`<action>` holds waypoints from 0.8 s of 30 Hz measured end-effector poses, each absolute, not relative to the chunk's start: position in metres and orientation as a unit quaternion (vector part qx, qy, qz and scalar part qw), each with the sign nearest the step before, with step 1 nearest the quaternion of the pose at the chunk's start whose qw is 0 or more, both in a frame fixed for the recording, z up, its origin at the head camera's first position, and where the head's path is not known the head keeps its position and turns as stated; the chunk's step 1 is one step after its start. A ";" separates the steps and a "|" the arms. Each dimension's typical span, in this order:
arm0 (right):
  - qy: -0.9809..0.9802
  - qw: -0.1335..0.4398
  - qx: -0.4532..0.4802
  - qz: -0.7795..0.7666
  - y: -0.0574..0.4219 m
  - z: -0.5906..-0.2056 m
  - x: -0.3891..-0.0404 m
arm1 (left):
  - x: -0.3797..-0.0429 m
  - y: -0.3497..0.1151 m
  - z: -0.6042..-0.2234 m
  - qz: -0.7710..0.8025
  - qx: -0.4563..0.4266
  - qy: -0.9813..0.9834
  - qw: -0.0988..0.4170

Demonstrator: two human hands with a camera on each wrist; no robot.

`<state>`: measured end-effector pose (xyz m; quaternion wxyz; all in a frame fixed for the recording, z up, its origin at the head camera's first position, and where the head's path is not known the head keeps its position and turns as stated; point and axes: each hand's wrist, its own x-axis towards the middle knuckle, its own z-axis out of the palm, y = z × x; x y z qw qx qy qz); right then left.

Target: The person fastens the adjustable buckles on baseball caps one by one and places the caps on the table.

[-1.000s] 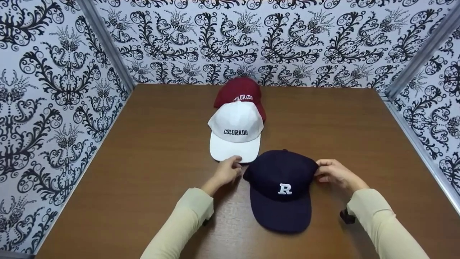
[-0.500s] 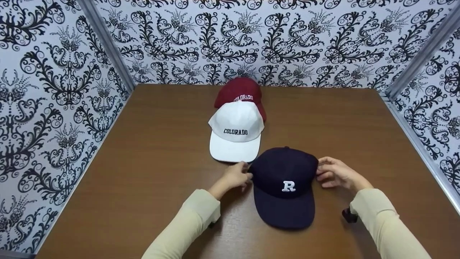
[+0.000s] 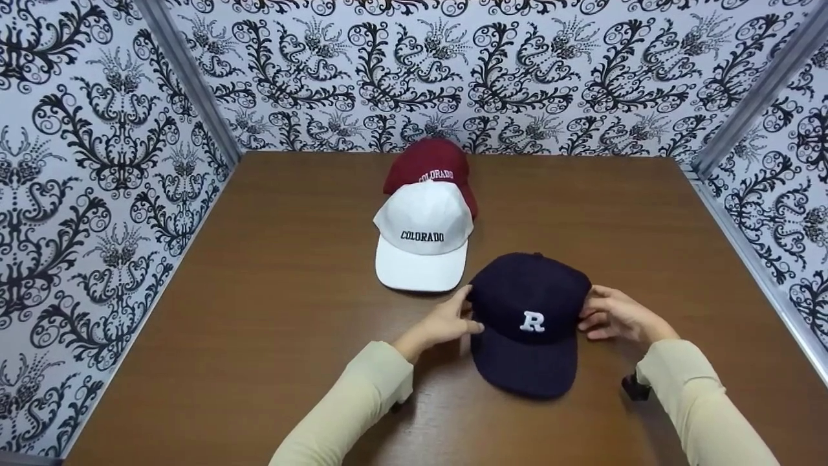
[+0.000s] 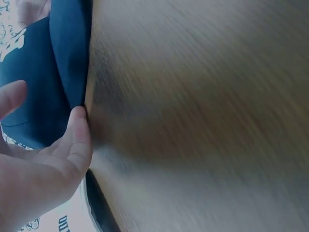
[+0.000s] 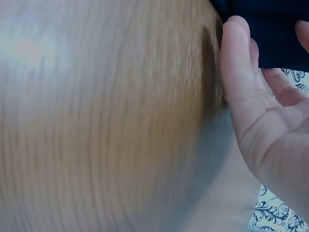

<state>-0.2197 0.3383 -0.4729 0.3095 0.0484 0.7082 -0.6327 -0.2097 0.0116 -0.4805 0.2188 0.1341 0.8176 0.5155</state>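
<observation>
A navy baseball cap [image 3: 527, 362] with a white letter R lies on the table, brim toward me, between both hands. My left hand [image 3: 443, 321] is at its left side, thumb and fingers spread apart; in the left wrist view a fingertip touches the lower edge of the navy cap [image 4: 36, 87]. At the right side, my right hand [image 3: 624, 317] rests its fairly straight fingers against the crown. The right wrist view shows these fingers [image 5: 235, 53] at the cap's edge. Some fingertips are hidden by the cap.
Behind and left of the navy cap sits a white cap [image 3: 420, 265] lettered COLORADO. It overlaps a dark red cap [image 3: 430, 155] farther back. The brown wooden table [image 3: 278, 259] is bordered by patterned walls [image 3: 414, 77] at the back and both sides.
The navy cap has shifted right and farther from me. My left hand has moved right, from near the white brim to the navy cap's side. My right hand has moved slightly right with the cap.
</observation>
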 end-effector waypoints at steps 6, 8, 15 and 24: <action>0.699 0.269 0.069 -0.659 0.339 -0.471 -0.221 | -0.214 0.018 -0.479 0.494 0.143 0.832 0.208; 0.692 0.253 0.077 -0.672 0.337 -0.472 -0.222 | -0.215 0.020 -0.479 0.487 0.151 0.836 0.203; 0.702 0.180 0.084 -0.684 0.325 -0.475 -0.225 | -0.214 0.026 -0.481 0.422 0.205 0.866 0.174; 0.820 0.111 0.055 -0.559 0.309 -0.476 -0.225 | -0.212 0.021 -0.484 0.382 0.244 0.881 0.136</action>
